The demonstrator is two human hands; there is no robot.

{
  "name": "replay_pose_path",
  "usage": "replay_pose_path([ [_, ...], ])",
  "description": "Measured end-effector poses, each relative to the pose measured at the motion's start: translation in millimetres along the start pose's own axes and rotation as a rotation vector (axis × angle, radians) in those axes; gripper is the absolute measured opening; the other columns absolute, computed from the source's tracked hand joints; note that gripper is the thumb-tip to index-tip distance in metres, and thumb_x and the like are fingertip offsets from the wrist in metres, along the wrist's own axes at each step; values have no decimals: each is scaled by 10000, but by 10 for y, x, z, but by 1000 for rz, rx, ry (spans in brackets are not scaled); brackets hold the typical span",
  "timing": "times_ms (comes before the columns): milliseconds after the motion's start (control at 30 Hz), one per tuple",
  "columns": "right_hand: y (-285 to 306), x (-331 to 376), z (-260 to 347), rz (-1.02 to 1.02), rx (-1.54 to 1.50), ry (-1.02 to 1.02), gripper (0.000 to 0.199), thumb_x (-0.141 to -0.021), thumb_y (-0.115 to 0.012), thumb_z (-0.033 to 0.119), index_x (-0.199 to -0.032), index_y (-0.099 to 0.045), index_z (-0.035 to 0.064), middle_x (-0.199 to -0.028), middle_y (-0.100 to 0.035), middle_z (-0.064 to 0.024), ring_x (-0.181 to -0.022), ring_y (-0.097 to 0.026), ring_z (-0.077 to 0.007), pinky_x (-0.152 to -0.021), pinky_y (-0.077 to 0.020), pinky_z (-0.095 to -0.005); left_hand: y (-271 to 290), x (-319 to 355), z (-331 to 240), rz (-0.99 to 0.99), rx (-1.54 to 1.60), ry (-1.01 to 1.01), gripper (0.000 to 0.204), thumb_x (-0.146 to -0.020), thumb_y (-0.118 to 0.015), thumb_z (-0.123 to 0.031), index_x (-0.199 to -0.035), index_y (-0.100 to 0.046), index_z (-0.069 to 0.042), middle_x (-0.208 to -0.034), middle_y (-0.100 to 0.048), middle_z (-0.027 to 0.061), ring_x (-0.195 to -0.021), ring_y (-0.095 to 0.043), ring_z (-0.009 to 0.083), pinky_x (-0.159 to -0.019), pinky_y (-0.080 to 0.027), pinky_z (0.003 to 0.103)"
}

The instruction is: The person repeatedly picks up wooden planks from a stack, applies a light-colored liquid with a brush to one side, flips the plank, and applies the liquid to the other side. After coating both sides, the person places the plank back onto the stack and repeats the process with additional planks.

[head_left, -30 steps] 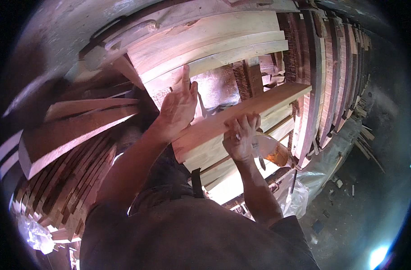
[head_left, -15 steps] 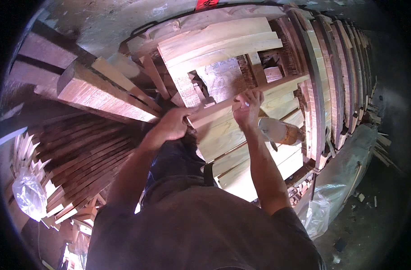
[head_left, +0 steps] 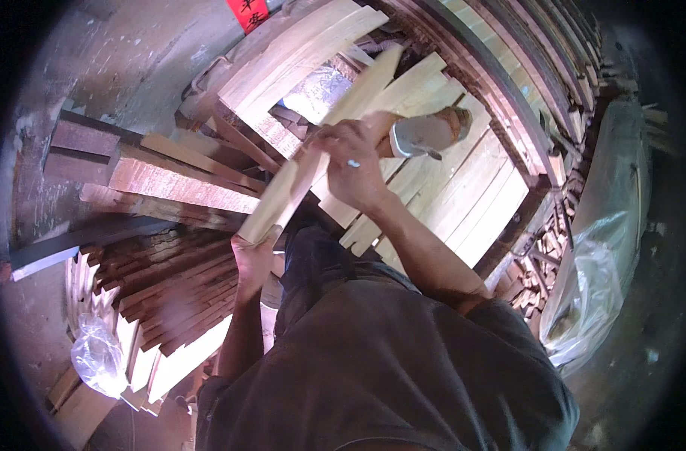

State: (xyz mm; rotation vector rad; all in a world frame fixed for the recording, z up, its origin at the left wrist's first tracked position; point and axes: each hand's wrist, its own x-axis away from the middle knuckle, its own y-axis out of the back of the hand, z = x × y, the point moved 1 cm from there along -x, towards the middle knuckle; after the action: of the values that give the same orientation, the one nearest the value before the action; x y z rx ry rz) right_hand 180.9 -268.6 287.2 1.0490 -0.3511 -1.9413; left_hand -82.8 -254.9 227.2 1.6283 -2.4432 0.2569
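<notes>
Stacked timber fills the workshop: pale planks lie side by side ahead, reddish boards lean at the left by a grey wall, and clear plastic sheeting hangs at the right. Both hands grasp one long pale wooden slat that runs slantwise across the middle of the view, above the planks. The left hand clasps its near, lower end; the right hand is clenched around it at about mid-length. It looks stiff, dry and fairly light, thin enough to flex or split if levered hard, with rough sawn edges that may splinter. Holds at the end and the middle look well suited to keeping it balanced.
</notes>
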Motion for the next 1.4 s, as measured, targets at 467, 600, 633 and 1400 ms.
replay_pose_path([
  [467,1186,1383,-1491,198,480,-590,348,-792,-656,95,-1138,-632,75,-1007,-661,-207,-963,-641,-401,-815,-525,-481,158,793,94,-121,459,312,629,-716,-731,-108,-1304,-534,0,-1237,-599,101,-1176,-548,284,-1021,-412,411],
  [600,1043,1395,-1659,249,490,-475,281,-842,-664,147,-1117,-643,92,-965,-682,-226,-893,-667,-404,-775,-531,-494,312,992,65,-148,361,318,640,-712,-752,-104,-1307,-536,-6,-1198,-622,97,-1136,-575,275,-1002,-431,406],
  [633,1046,1368,-1680,264,494,-484,259,-854,-657,171,-1101,-650,93,-946,-688,-217,-886,-669,-400,-775,-531,-491,294,1045,-88,-153,260,308,616,-730,-743,-90,-1305,-539,-8,-1189,-629,96,-1120,-590,277,-986,-448,407],
  [1400,1183,1195,-1820,417,755,-569,437,-872,-600,381,-1240,-609,145,-1013,-701,-207,-951,-671,-398,-823,-530,-481,418,1439,167,27,-1070,-757,282,-701,-651,-171,-942,-679,-27,-1213,-657,134,-1205,-565,336,-987,-450,488],
])
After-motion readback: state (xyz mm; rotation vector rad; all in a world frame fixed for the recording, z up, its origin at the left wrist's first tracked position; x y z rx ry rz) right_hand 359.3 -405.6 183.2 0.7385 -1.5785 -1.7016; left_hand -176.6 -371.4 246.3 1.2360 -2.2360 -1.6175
